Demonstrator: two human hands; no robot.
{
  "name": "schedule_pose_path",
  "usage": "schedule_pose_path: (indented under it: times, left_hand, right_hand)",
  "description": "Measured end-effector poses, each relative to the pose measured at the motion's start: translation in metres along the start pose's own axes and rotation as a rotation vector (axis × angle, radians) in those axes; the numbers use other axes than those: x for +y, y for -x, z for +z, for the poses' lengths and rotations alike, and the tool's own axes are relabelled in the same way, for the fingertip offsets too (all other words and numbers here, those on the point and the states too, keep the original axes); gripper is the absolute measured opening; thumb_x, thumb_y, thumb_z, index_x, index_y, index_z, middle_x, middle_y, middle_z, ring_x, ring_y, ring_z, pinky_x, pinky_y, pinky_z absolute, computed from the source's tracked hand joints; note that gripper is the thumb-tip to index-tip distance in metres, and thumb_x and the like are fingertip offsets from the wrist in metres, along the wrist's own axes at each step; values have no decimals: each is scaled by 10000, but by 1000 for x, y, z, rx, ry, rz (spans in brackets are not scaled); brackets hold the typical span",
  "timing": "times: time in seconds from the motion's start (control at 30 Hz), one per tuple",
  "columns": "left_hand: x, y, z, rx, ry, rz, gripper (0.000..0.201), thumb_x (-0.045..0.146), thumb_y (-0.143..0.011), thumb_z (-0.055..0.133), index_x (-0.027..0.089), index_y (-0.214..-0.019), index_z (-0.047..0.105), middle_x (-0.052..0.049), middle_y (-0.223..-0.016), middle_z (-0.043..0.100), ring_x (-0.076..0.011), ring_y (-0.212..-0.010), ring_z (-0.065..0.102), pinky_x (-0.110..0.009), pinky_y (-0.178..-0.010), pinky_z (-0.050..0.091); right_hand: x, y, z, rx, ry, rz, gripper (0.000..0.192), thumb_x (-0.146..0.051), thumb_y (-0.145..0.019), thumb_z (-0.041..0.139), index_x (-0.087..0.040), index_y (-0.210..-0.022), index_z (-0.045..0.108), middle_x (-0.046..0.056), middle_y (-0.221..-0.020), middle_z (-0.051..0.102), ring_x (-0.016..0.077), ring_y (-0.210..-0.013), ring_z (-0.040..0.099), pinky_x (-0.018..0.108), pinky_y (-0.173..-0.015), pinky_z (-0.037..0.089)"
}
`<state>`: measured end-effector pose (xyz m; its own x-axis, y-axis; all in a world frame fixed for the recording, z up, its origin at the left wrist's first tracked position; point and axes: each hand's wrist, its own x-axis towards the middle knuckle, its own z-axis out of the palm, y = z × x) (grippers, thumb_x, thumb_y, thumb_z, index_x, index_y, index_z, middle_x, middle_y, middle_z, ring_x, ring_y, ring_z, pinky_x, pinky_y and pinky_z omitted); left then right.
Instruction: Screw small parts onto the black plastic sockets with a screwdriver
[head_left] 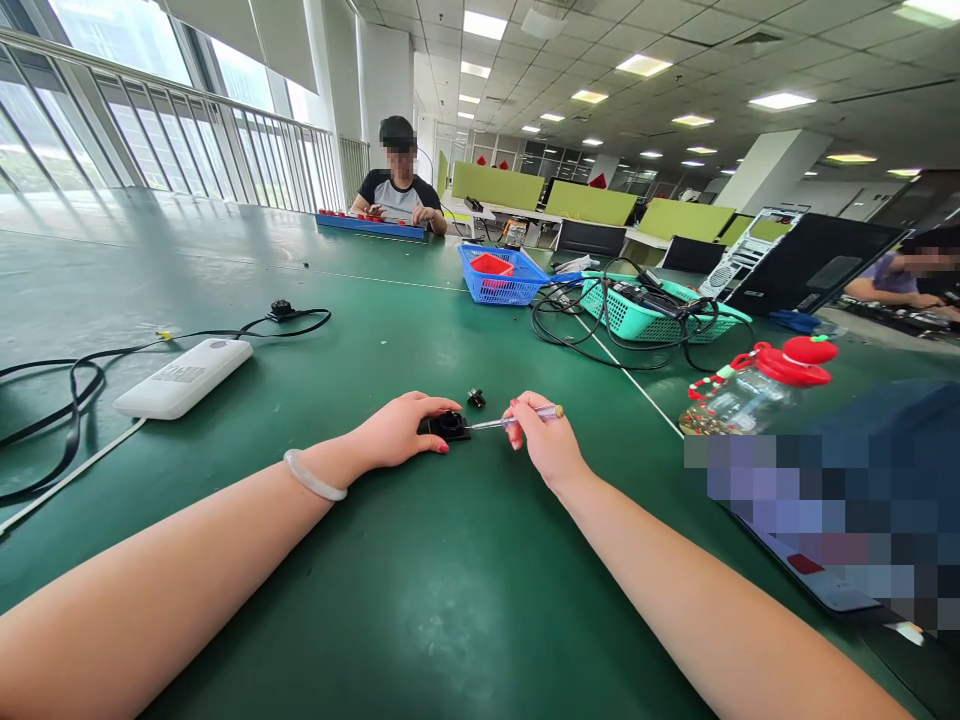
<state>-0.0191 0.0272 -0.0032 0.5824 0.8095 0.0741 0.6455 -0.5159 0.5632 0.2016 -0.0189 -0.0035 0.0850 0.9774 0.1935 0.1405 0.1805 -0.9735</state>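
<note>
On the green table, my left hand (pixel 405 428) grips a small black square part (pixel 451 426) with a round opening, thumb and fingers at its left side. In my right hand (pixel 546 438) is a screwdriver (pixel 529 416) with a clear handle, held between thumb and fingers. Its thin metal shaft points left, and the tip meets the right edge of the black part. Just beyond them lies a small dark metallic piece (pixel 476 398). What exactly the black part is, I cannot make out.
A white power bank-like box (pixel 187 378) and black cables (pixel 75 385) lie at left. Farther back stand a blue basket (pixel 501 290) and a green basket (pixel 637 325) with cables. A red-lidded bottle (pixel 750 395) is at right. A person (pixel 401 190) sits across the table.
</note>
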Motion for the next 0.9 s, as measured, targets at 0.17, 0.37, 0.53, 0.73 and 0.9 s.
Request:
schedule_pose_path:
  times: [0.17, 0.37, 0.53, 0.73, 0.9]
  left_hand:
    - [0, -1, 0, 4, -11, -7, 563, 414, -740, 687, 333, -1282, 560, -58, -1157, 640, -255, -1096, 582, -396, -993, 469]
    - [-1, -1, 1, 12, -29, 21, 526, 437, -748, 670, 327, -1254, 581, -42, -1147, 663, -260, -1121, 564, -383, -969, 478]
    - [2, 1, 1, 32, -46, 56, 483, 442, -779, 619, 312, -1242, 586, -37, -1121, 678, -255, -1128, 555, -374, -955, 480]
    - [4, 1, 1, 26, -69, 61, 480, 449, -782, 605, 299, -1238, 586, -46, -1129, 680, -266, -1126, 554, -391, -953, 473]
    - [3, 0, 2, 24, -90, 58, 507, 503, -790, 597, 296, -1251, 573, -54, -1127, 675, -269, -1120, 554, -387, -946, 469]
  right_hand:
    - [-6, 7, 1, -18, 148, -74, 278, -363, -827, 502, -216, -591, 497, -39, -481, 483, 115, -465, 458, 248, -488, 387]
    - [-13, 19, 4, -98, 445, -297, 296, -338, -887, 440, -226, -613, 438, -25, -533, 505, 124, -492, 445, 264, -518, 359]
    - [-22, 34, 15, -246, 711, -763, 223, -209, -838, 454, -227, -618, 422, -19, -553, 529, 141, -545, 446, 338, -755, 408]
    - [-19, 31, 15, -339, 622, -639, 176, -244, -875, 469, -232, -704, 510, -24, -644, 611, 135, -605, 502, 337, -823, 415]
    - [-11, 22, 11, -263, 389, -267, 238, -362, -878, 501, -225, -684, 513, -28, -604, 568, 128, -570, 496, 252, -569, 403]
